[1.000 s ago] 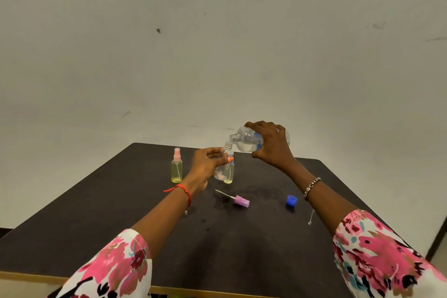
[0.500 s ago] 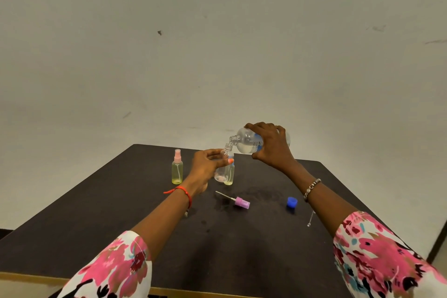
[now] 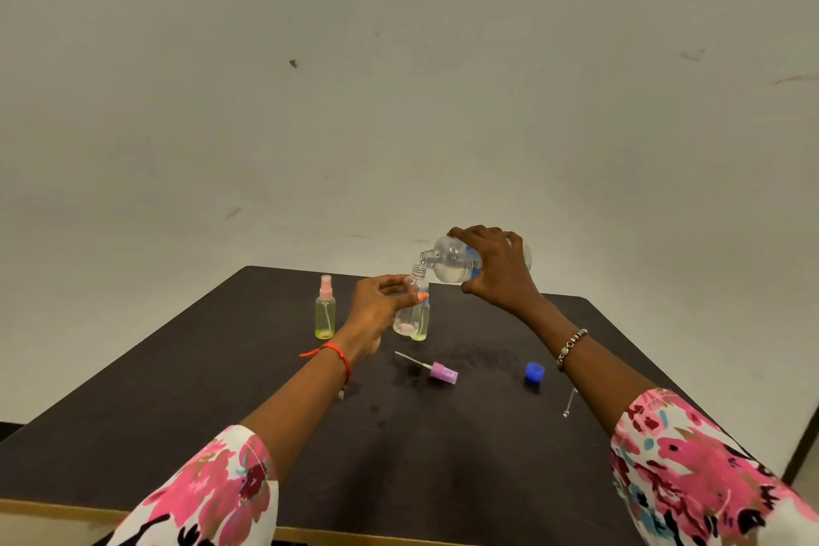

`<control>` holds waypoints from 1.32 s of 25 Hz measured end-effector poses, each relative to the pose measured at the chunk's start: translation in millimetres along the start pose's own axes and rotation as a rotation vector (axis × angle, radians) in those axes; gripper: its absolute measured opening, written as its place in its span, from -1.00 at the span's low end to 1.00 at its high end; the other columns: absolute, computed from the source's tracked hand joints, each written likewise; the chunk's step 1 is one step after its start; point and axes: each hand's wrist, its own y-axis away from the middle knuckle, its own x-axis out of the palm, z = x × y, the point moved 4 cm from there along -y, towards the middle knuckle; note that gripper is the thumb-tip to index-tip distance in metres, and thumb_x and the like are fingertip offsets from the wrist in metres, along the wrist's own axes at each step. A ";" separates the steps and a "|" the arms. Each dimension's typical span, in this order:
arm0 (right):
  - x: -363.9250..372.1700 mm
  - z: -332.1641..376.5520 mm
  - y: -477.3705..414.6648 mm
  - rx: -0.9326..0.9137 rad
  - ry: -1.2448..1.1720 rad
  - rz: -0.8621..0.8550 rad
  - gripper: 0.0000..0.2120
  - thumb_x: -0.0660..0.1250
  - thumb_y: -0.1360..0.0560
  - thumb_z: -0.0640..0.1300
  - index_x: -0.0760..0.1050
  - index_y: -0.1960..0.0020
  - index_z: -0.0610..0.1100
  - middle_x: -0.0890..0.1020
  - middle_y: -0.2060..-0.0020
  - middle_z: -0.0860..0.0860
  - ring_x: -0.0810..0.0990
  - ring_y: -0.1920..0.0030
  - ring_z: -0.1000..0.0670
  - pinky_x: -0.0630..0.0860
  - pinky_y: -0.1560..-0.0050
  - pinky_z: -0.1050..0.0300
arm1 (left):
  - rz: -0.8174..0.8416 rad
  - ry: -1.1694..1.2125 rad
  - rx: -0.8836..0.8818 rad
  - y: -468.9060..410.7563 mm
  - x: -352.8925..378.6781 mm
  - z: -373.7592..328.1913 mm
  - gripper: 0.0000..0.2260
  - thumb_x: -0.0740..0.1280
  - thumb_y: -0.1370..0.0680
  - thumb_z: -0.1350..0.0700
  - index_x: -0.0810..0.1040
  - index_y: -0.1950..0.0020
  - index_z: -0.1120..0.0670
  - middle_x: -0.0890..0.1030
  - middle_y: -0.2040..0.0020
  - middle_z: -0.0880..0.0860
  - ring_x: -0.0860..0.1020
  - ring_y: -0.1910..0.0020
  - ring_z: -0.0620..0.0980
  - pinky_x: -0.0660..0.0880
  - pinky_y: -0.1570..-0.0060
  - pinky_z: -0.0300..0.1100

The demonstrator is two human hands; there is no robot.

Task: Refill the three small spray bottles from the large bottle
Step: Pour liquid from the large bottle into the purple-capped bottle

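My right hand [image 3: 496, 270] grips the large clear bottle [image 3: 452, 264], tipped on its side with its open neck pointing left and down. Its mouth sits right over the open neck of a small clear spray bottle [image 3: 407, 319], which my left hand [image 3: 381, 306] holds upright on the dark table [image 3: 221, 412]. A second small bottle with yellowish liquid [image 3: 422, 321] stands just behind it, partly hidden. A third small yellowish bottle with a pink sprayer top [image 3: 325, 310] stands to the left.
A purple sprayer head with its tube [image 3: 436, 369] lies in front of the bottles. A blue cap [image 3: 534, 372] sits to the right, and a thin tube [image 3: 568, 403] lies near my right forearm. Wet marks darken the table's middle.
The large bottle's mouth has come slightly lower and closer onto the small bottle's neck. Both hands keep their holds.
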 end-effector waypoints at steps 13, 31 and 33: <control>0.7 1.7 -0.1 0.001 0.006 0.005 -0.38 0.48 -0.22 -0.16 0.42 -0.26 -0.05 0.57 -0.12 -0.07 0.49 -0.15 -0.15 0.22 -0.25 -0.18 | 0.005 0.017 -0.020 1.4 -0.8 0.2 -0.60 0.44 -0.36 0.34 0.51 -0.19 0.25 0.60 -0.10 0.18 0.56 0.04 0.02 0.49 0.29 -0.26; -0.9 4.9 -1.1 0.002 0.011 0.020 -0.37 0.47 -0.23 -0.18 0.40 -0.28 -0.07 0.55 -0.15 -0.10 0.47 -0.18 -0.17 0.18 -0.28 -0.19 | 0.006 0.028 -0.006 -1.3 -2.7 2.5 -0.61 0.44 -0.36 0.33 0.51 -0.18 0.26 0.61 0.05 0.09 0.58 0.07 0.01 0.53 0.20 -0.21; -0.9 5.2 -0.7 0.002 0.013 0.020 -0.37 0.47 -0.23 -0.18 0.40 -0.28 -0.07 0.55 -0.15 -0.10 0.47 -0.18 -0.17 0.18 -0.28 -0.19 | 0.014 0.031 -0.002 -2.0 -3.3 3.9 -0.61 0.45 -0.36 0.33 0.51 -0.18 0.26 0.60 0.11 0.05 0.58 0.09 0.00 0.54 0.15 -0.18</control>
